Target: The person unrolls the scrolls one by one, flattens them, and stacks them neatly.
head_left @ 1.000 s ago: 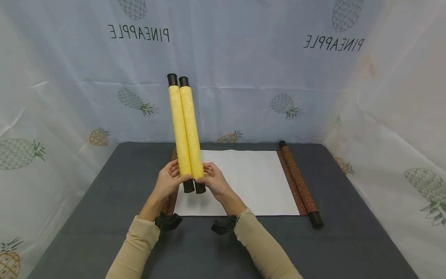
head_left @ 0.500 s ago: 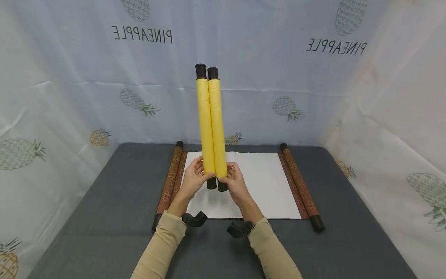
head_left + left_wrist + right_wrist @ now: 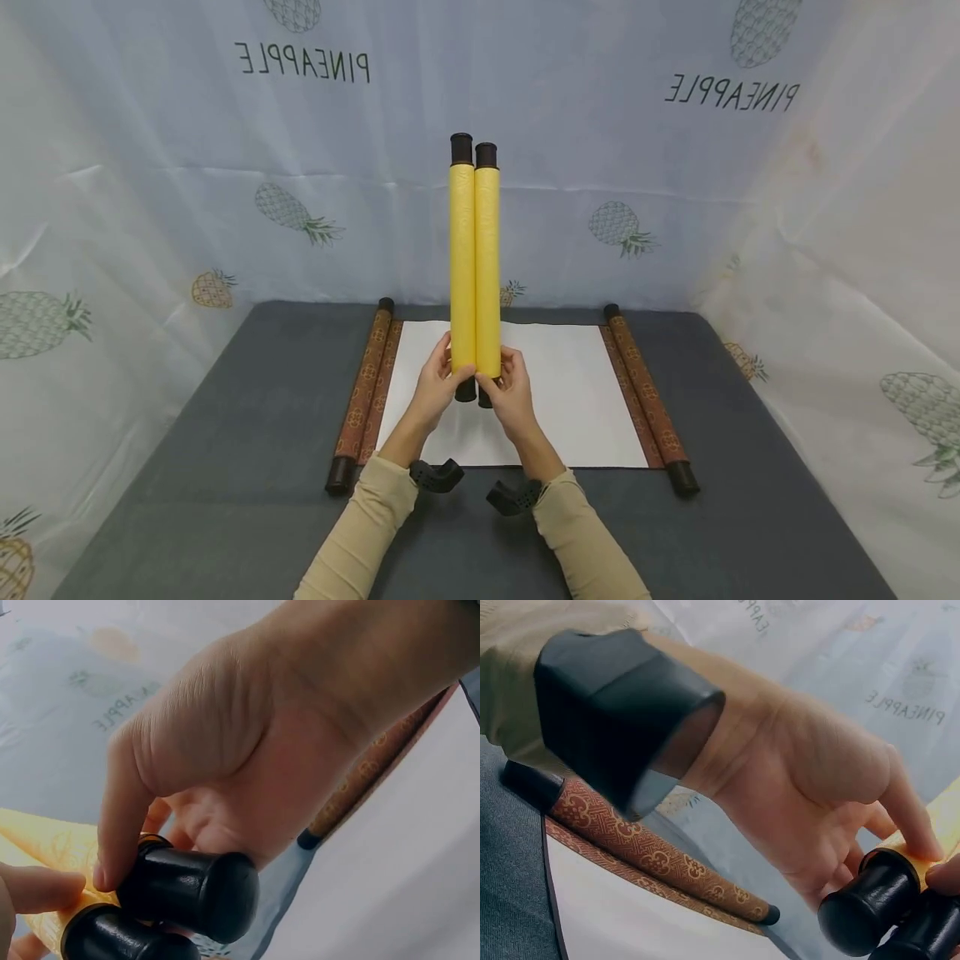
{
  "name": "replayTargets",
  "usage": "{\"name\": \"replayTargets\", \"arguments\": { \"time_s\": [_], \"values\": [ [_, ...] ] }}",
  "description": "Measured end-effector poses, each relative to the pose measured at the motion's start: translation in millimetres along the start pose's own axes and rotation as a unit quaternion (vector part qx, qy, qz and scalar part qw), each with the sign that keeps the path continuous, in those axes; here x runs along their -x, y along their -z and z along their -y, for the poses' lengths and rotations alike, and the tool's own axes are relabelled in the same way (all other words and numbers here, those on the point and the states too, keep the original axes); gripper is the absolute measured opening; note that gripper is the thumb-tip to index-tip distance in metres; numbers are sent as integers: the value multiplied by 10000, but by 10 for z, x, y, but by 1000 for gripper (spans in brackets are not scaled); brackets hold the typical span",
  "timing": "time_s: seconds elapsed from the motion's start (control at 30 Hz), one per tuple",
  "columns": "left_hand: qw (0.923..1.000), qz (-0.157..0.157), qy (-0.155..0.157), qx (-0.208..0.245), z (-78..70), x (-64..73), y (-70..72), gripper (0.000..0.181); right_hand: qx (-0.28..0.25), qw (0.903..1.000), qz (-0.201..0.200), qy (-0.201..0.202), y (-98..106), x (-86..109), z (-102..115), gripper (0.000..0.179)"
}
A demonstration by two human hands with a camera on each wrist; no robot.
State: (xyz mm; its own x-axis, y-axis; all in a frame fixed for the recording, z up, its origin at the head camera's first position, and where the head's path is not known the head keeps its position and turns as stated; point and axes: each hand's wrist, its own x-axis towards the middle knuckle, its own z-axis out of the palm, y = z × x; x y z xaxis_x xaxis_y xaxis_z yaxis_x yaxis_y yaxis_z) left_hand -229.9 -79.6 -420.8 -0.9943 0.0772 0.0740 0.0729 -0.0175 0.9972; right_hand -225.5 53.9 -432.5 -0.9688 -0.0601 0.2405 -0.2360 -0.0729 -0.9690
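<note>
- Holding the left yellow scroll roll (image 3: 462, 267) near its lower end, the left hand (image 3: 433, 392) keeps its thumb on the near face and its fingers behind.
- Gripping the right yellow scroll roll (image 3: 487, 267) in the same way, the right hand (image 3: 514, 398) has its thumb just beside the other thumb.
- Standing nearly upright side by side, both rolls are raised off the table (image 3: 202, 450); their lower ends appear in front of the white sheet (image 3: 577, 392), and the left roll's top reaches slightly higher.
- Lying open on the table, the sheet runs between a left brown roller (image 3: 365, 379) and a right brown roller (image 3: 647, 387), each with black ends.
- Showing what the head view leaves small, the left wrist view reveals the glossy, rounded lower knob (image 3: 232, 896) of the left roll and the left thumb pressed flat on yellow beside it; whether the two thumbs touch, I cannot tell.
- Bringing out the right brown roller's gold floral pattern, the right wrist view also shows the black wrist mount (image 3: 607, 712) up close.
- Hanging at the far side, a pale curtain (image 3: 525, 92) carries pineapple prints and mirrored lettering, fully visible only from the head.
</note>
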Motion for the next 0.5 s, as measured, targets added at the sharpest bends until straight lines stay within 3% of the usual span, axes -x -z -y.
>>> {"name": "replayTargets", "arguments": {
  "time_s": [0.2, 0.5],
  "values": [
    [9986, 35, 166, -508, 57, 5, -51, 70, -78, 9996, -274, -43, 6, -4, -54, 50],
    [9983, 241, -532, -15, 73, 20, -132, 61, -192, 9993, -285, 119, -7, 16, -73, 51]
  ]
}}
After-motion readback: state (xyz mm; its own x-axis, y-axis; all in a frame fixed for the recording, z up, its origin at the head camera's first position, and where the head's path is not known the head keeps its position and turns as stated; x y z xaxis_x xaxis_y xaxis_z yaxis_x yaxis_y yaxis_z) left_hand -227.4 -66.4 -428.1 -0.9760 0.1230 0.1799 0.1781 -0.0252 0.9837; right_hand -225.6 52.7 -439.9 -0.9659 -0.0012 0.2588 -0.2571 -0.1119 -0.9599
